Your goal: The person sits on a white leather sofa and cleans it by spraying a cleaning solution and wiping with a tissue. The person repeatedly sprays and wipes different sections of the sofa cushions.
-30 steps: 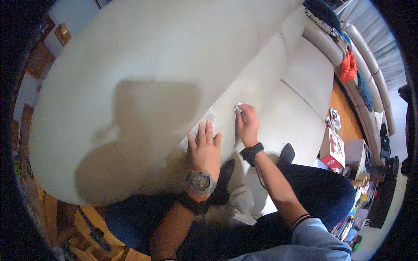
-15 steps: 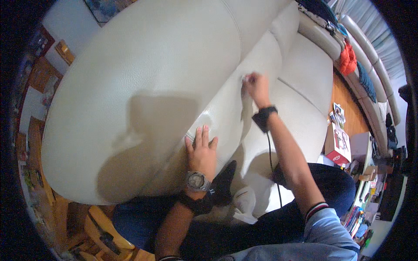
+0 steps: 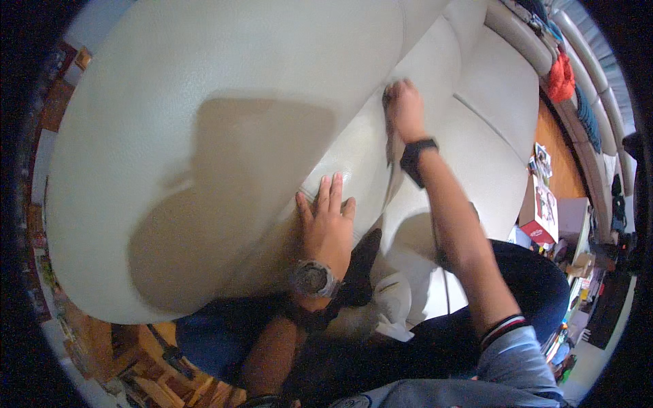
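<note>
Cream sofa (image 3: 364,146): one, beneath both hands, extending left and far.
Left hand (image 3: 328,228): nearer; fingers spread, resting on sofa.
Right hand (image 3: 406,112): farther, at the sofa, fingers bunched narrow; whether they grip anything cannot be told.
Carton (image 3: 541,211): one, white and red, right side; contents hidden.
Papers (image 3: 541,162): just beyond carton.
Orange cloth (image 3: 561,78): far right.

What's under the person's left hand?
The pale sofa shows around and between the spread fingers of the left hand. Directly beneath the palm, everything is covered, so I can't tell whether anything else is there.
</note>
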`<state>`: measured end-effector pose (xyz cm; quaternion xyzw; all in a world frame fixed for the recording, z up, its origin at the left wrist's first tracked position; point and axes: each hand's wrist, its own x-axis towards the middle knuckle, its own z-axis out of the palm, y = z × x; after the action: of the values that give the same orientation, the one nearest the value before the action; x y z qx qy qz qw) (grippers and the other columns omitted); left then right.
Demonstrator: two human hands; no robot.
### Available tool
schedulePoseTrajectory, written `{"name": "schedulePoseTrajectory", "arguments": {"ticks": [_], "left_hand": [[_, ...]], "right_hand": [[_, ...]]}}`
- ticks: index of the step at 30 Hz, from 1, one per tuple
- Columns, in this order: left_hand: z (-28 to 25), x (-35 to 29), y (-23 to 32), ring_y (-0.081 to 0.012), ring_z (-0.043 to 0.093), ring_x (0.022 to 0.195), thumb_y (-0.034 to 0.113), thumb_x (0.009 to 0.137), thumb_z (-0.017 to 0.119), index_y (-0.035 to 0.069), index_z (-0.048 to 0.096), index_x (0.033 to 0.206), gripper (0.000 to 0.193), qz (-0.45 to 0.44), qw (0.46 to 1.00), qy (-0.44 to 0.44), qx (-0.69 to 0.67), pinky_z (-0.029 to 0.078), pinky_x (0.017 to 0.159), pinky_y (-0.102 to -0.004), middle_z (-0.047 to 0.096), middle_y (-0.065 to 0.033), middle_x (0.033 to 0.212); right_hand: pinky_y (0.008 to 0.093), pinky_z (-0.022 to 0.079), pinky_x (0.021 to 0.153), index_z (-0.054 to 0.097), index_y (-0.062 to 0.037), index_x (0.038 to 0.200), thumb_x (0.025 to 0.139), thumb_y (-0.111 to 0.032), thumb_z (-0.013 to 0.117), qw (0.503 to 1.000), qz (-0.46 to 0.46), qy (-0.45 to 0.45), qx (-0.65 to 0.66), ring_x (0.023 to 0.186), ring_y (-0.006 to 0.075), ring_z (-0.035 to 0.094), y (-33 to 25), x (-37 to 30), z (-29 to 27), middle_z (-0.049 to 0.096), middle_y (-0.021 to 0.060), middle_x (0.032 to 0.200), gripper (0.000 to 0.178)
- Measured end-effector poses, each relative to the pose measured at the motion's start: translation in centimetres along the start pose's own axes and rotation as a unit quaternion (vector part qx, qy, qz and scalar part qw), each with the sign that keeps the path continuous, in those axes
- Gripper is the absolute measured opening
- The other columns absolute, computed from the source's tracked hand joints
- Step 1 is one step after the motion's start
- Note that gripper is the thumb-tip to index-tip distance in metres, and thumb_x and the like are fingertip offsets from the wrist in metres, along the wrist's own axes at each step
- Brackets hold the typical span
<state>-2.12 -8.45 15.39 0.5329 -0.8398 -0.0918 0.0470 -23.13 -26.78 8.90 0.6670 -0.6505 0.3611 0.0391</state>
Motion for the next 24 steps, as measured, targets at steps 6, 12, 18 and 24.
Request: {"name": "schedulePoseTrajectory", "arguments": {"ticks": [6,12,18,24], "left_hand": [[-0.2,0.3,0.0,-0.0281,0.025,0.133,0.013,0.086,0.043,0.011,0.058,0.113,0.031,0.003,1.0,-0.014,0.017,0.017,0.104,-0.0587,0.029,-0.014,0.142],[0.9,-0.1,-0.1,-0.028,0.023,0.134,0.011,0.082,0.044,0.013,0.062,0.111,0.033,-0.002,1.0,-0.006,0.005,0.016,0.105,-0.059,0.029,-0.0108,0.144],[0.6,0.2,-0.3,-0.0269,0.023,0.134,0.012,0.084,0.042,0.013,0.062,0.11,0.032,-0.007,0.999,-0.03,-0.013,0.016,0.105,-0.059,0.028,-0.0112,0.144],[0.0,0.1,0.1,-0.0285,0.021,0.135,0.01,0.083,0.044,0.014,0.06,0.113,0.034,0.002,0.999,-0.045,0.006,0.015,0.104,-0.0614,0.024,-0.0126,0.145]], "right_hand": [[0.0425,0.048,0.07,0.062,-0.0005,0.083,0.07,-0.001,0.057,0.992,-0.001,-0.103,-0.072,0.081,0.0364,0.058,2.1,4.4,-2.2,0.058,0.0184,0.088,0.014],[0.0408,0.048,0.07,0.06,0.0026,0.082,0.066,0.003,0.056,0.992,-0.004,-0.127,0.015,0.08,0.0371,0.058,-2.2,-0.4,-4.7,0.058,0.019,0.087,0.016],[0.0398,0.049,0.069,0.056,0.0015,0.087,0.07,0.001,0.056,0.962,-0.128,-0.23,0.07,0.078,0.0344,0.057,-3.2,-4.0,-6.1,0.053,0.0155,0.086,0.017],[0.038,0.048,0.07,0.052,-0.0004,0.087,0.077,-0.005,0.055,0.968,-0.203,-0.147,-0.011,0.083,0.0319,0.055,-0.9,-2.5,-2.7,0.051,0.0148,0.089,0.011]]}}
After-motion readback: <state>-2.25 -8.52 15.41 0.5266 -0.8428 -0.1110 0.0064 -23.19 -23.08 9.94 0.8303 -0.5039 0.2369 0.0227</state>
